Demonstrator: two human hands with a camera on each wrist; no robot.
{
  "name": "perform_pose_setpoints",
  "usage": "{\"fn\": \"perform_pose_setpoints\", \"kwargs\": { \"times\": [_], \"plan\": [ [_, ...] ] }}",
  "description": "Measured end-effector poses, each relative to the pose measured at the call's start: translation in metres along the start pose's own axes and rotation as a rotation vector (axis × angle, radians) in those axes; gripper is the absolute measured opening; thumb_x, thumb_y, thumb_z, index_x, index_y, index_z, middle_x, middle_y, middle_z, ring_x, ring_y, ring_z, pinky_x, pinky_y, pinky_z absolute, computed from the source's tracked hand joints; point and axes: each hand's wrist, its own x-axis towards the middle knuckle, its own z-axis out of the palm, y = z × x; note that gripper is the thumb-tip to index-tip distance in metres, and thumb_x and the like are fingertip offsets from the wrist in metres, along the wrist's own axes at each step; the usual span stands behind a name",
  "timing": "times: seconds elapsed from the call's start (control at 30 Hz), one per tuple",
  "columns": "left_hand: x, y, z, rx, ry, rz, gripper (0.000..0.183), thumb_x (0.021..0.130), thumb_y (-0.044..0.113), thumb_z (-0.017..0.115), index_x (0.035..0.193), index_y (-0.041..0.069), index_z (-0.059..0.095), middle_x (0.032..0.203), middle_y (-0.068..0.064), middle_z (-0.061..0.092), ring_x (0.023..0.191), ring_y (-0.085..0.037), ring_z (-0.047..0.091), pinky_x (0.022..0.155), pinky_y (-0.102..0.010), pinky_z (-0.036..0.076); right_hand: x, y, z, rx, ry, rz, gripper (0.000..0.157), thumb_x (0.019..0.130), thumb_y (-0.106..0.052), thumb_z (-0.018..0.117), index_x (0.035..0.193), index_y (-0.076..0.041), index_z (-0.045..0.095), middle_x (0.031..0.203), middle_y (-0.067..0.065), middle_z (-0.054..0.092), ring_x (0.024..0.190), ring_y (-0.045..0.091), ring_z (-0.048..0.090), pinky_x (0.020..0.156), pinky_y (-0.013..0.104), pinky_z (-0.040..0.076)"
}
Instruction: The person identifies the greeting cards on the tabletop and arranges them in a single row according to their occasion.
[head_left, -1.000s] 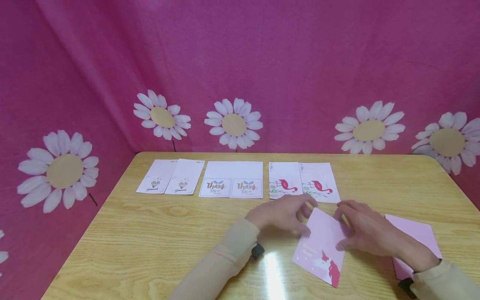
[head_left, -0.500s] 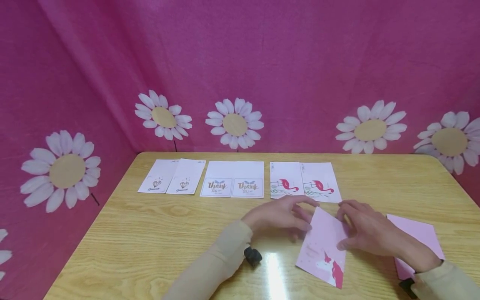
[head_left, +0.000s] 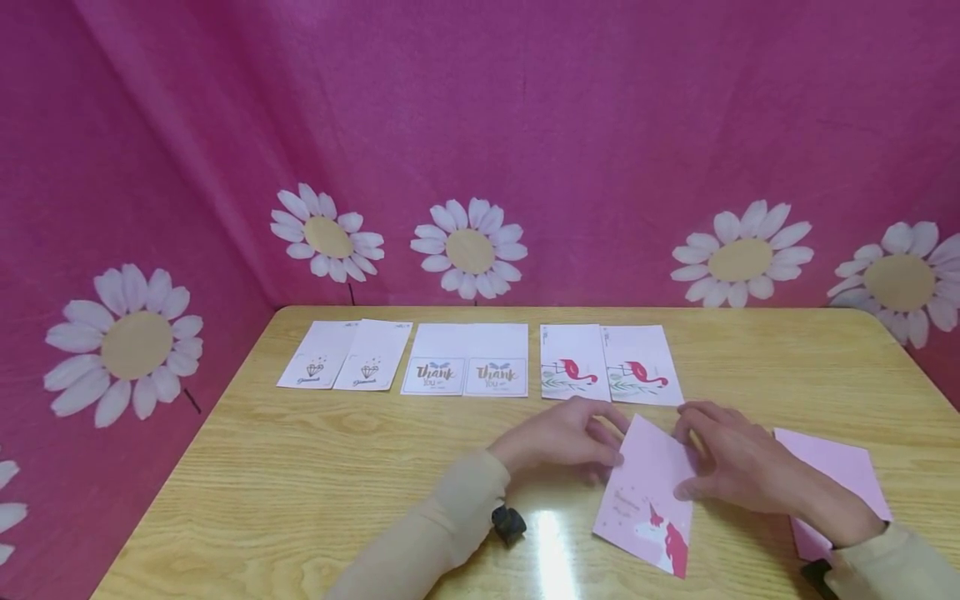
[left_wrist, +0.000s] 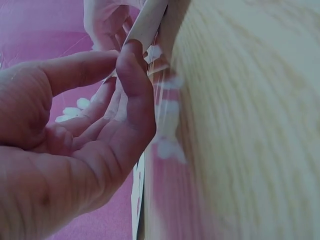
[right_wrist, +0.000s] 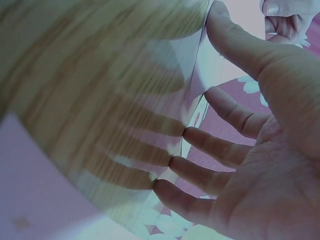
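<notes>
A pink card point(head_left: 651, 479) printed with a white, red-maned unicorn is tilted between both hands in the head view. My left hand point(head_left: 566, 435) pinches its left edge with thumb and fingers; the left wrist view shows the card's edge point(left_wrist: 147, 25) at those fingertips. On the opposite side, my right hand point(head_left: 738, 458) holds the right edge by thumb and index finger. In the right wrist view, the other fingers point(right_wrist: 197, 177) of that hand reach down to the glossy tabletop point(right_wrist: 100, 100).
Behind the hands stretches a row of card pairs: diamond cards point(head_left: 345, 354), thank-you cards point(head_left: 465, 358) and flamingo cards point(head_left: 607, 362). Another pink card point(head_left: 832, 467) lies partly under the right forearm. A pink daisy curtain point(head_left: 585, 150) hangs beyond the wooden table point(head_left: 300, 475).
The unicorn card has shifted slightly right and toward the front edge. The left fingers have changed their hold a little along its left edge; the right hand is almost still.
</notes>
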Motion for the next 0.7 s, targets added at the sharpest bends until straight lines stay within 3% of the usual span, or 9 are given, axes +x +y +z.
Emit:
{"fn": "perform_pose_setpoints", "kwargs": {
  "times": [0.3, 0.47, 0.7],
  "plan": [
    [-0.001, 0.001, 0.006, -0.025, 0.052, -0.024, 0.032, 0.091, 0.001, 0.072, 0.119, 0.015, 0.066, 0.096, -0.003, 0.073, 0.074, -0.021, 0.072, 0.064, -0.033, 0.061, -0.002, 0.002, -0.002, 0.033, 0.000, 0.011, 0.052, 0.065, -0.042, 0.096, 0.098, -0.019, 0.062, 0.124, 0.020, 0.065, 0.100, 0.030, 0.061, 0.088, 0.058, 0.056],
    [-0.001, 0.001, 0.009, -0.084, 0.065, -0.010, 0.032, 0.090, 0.000, 0.072, 0.117, 0.015, 0.065, 0.094, -0.004, 0.073, 0.070, -0.021, 0.071, 0.062, -0.034, 0.062, -0.006, 0.004, -0.005, 0.058, 0.054, -0.008, 0.049, 0.066, -0.034, 0.096, 0.099, -0.016, 0.064, 0.123, 0.021, 0.065, 0.105, 0.034, 0.063, 0.091, 0.059, 0.056],
    [0.002, 0.003, 0.013, -0.124, 0.150, 0.042, 0.032, 0.090, 0.002, 0.073, 0.118, 0.017, 0.066, 0.091, -0.003, 0.074, 0.062, -0.019, 0.067, 0.060, -0.034, 0.061, -0.013, 0.008, -0.015, 0.071, 0.107, 0.013, 0.055, 0.074, -0.030, 0.092, 0.117, -0.008, 0.066, 0.125, 0.019, 0.066, 0.109, 0.035, 0.064, 0.090, 0.058, 0.056]
  ]
}}
